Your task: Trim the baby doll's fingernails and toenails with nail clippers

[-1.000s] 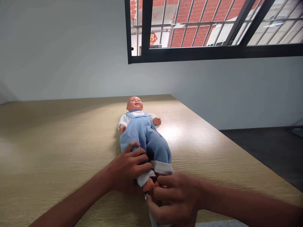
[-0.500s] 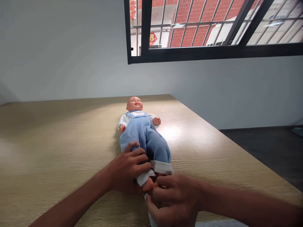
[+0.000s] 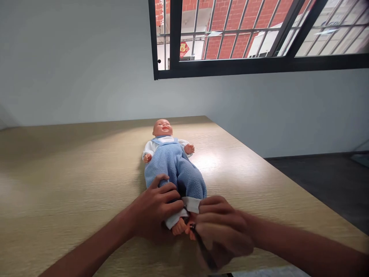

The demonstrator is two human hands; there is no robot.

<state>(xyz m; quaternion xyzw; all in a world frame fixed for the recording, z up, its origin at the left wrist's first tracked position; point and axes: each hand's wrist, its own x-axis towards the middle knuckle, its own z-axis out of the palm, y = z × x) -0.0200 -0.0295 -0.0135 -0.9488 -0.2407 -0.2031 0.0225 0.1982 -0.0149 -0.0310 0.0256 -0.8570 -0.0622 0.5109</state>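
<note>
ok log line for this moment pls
left hand grips doll leg | right hand at doll foot, holding dark thin tool | doll on back on table

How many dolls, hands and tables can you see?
Dolls: 1, the baby doll in blue overalls.
Hands: 2, the left hand on the doll's leg and the right hand at its feet.
Tables: 1, the wooden table.
Total: 4.

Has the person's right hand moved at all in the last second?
Yes. The right hand has moved up toward the doll, now covering the cuff of its trouser leg, which showed before.
</note>
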